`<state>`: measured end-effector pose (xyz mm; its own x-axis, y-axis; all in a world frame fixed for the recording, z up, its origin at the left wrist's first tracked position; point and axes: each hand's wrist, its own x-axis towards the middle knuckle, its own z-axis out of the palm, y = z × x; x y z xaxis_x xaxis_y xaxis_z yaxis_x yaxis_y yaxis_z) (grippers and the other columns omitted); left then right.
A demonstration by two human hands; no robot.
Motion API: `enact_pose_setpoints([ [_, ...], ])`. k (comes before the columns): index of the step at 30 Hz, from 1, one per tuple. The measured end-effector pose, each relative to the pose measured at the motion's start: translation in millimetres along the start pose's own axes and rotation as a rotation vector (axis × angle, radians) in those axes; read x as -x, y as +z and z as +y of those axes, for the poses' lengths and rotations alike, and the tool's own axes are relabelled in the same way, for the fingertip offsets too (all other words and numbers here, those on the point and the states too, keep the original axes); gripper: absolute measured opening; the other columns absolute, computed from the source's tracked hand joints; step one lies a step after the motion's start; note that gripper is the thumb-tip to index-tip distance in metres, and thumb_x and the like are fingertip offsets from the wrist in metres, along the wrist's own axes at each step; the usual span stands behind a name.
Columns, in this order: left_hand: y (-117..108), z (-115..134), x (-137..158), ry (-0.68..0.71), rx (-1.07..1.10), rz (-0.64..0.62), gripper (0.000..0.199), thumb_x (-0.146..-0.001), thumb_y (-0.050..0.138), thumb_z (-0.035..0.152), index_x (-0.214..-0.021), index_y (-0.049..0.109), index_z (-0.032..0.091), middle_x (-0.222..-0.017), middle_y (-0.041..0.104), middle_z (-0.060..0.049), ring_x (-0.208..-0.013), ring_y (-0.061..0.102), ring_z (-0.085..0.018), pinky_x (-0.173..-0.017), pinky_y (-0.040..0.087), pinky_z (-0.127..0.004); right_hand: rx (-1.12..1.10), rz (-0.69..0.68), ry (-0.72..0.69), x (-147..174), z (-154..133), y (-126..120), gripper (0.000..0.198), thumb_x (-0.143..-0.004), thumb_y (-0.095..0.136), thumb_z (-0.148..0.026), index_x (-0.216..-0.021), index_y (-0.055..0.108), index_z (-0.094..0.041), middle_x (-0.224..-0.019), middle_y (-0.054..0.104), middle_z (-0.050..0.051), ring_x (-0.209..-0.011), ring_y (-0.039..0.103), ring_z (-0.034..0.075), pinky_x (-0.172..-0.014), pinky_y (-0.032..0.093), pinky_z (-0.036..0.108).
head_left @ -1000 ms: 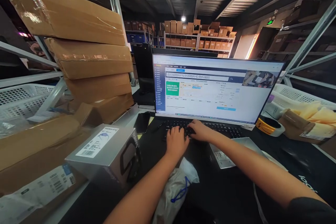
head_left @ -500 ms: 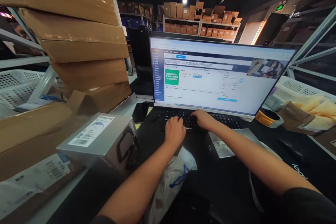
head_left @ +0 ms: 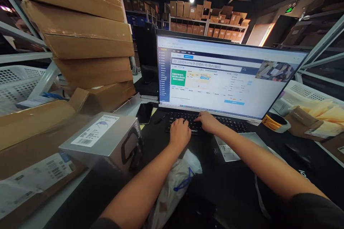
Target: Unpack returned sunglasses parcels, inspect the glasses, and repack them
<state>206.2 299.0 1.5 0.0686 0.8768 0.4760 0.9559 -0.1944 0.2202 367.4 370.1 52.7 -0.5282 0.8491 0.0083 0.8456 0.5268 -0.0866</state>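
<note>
My left hand rests on the left part of a black keyboard, fingers apart and slightly bent over the keys. Reaching in from the right, my right hand touches the keys near the middle with its index finger out; its other fingers are partly hidden. Behind the keyboard stands a lit monitor showing a web page with a green box. Below my left forearm lies a clear plastic bag with a blue tie. A flat silvery box with a label lies under my right forearm.
A grey labelled box sits left of my arm, beside a phone. Large cardboard boxes are stacked at the left. On the right are a roll of tape, a black mouse and a white basket.
The view has shifted slightly. Orange-highlighted text has appeared beside the green box on the screen. Both hands stay at the keyboard in nearly the same places.
</note>
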Motion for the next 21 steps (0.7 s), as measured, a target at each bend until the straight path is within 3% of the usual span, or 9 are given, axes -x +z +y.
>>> enact_pose_setpoints([
  [8, 1.6, -0.7, -0.8, -0.020, 0.040, 0.012, 0.021, -0.088, 0.054, 0.016, -0.107, 0.063, 0.016, -0.112, 0.062, -0.012, -0.108, 0.056, -0.028, -0.095, 0.047, -0.042, -0.092, 0.035, 0.010, 2.1, 2.6, -3.9, 0.050, -0.085, 0.052, 0.005, -0.130, 0.063, -0.015, -0.101, 0.071, 0.006, -0.102, 0.061, 0.021, -0.090, 0.047, 0.034],
  [14, 2.6, -2.6, -2.3, -0.081, 0.078, 0.032, 0.039, -0.085, 0.051, 0.007, -0.123, 0.054, 0.014, -0.122, 0.058, -0.014, -0.115, 0.055, -0.027, -0.098, 0.047, -0.040, -0.090, 0.036, -0.099, 1.4, 3.1, -2.1, 0.024, -0.080, 0.062, -0.003, -0.098, 0.073, -0.015, -0.089, 0.069, 0.004, -0.094, 0.060, 0.021, -0.090, 0.044, 0.035],
  [21, 1.5, -3.4, -1.9, -0.048, 0.073, 0.015, 0.025, -0.083, 0.053, 0.010, -0.105, 0.062, 0.016, -0.122, 0.060, -0.014, -0.114, 0.057, -0.028, -0.097, 0.048, -0.041, -0.084, 0.046, -0.169, -0.4, 3.3, 4.7, 0.024, -0.066, 0.078, -0.011, -0.088, 0.069, -0.016, -0.090, 0.061, 0.005, -0.092, 0.054, 0.022, -0.082, 0.040, 0.030],
])
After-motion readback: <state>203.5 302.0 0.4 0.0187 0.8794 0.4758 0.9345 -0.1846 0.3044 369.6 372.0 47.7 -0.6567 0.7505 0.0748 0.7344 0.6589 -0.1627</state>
